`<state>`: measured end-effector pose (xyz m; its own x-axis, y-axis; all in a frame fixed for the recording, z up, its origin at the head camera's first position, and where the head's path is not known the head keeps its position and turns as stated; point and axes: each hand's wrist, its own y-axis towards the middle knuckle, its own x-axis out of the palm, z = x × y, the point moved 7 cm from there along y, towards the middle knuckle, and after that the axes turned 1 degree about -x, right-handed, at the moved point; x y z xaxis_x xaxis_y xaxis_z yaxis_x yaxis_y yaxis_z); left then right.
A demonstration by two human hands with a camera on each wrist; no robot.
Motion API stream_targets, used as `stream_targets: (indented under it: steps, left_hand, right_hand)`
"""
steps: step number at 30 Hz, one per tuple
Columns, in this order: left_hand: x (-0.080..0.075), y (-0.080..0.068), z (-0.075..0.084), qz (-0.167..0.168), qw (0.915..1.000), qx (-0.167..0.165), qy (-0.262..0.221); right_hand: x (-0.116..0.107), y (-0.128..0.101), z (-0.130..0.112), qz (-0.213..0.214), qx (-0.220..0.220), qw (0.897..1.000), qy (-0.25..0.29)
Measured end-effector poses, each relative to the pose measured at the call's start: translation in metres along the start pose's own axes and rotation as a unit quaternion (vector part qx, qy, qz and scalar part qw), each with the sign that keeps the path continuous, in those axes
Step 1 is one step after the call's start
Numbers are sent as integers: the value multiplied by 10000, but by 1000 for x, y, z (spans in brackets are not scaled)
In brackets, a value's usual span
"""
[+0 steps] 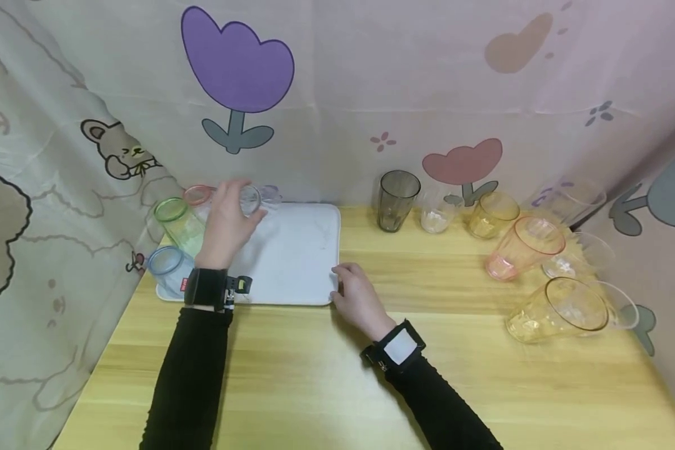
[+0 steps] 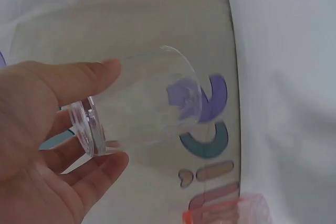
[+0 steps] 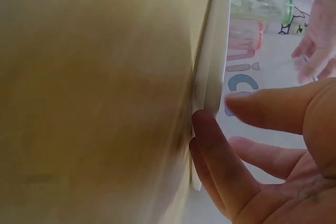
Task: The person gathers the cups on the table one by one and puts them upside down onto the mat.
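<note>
My left hand [image 1: 227,219] grips a clear glass cup [image 2: 147,98] above the left part of a white tray [image 1: 292,256]. Thumb and fingers wrap its thick base, and its open mouth points away from the palm. Close beside that hand are a green-rimmed glass [image 1: 180,225], a blue-rimmed glass [image 1: 167,265] and a pink-rimmed glass [image 1: 198,195], which the hand partly hides. At the tray's front right corner, my right hand [image 1: 360,300] holds the edge, fingertips at its side and thumb at its rim [image 3: 212,85].
Glasses stand on the wooden table [image 1: 326,375] at the right: a dark grey one [image 1: 396,203], a small clear one [image 1: 435,215], yellow ones [image 1: 557,312], a pink one [image 1: 523,250] and clear ones behind. A printed curtain [image 1: 337,81] hangs along the back and left.
</note>
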<state>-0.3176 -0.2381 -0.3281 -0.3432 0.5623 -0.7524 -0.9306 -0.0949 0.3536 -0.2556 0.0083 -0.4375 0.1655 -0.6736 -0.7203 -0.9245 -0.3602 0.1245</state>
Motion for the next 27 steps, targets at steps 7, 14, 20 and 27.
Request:
stream_targets:
  steps: [7, 14, 20, 27]
  left_hand:
    - [1, 15, -18, -381, 9979, -331, 400]
    - [6, 29, -36, -729, 9936, -607, 608]
    - [10, 36, -47, -1041, 9870, -796, 925]
    - [18, 41, -53, -1130, 9857, -842, 922]
  right_hand:
    - [-1, -1, 2, -52, 83, 10000, -15]
    - [-3, 1, -1, -8, -63, 9999, -91]
    - [0, 1, -2, -60, -29, 9999, -83]
    - [0, 1, -2, -78, -12, 9999, -105]
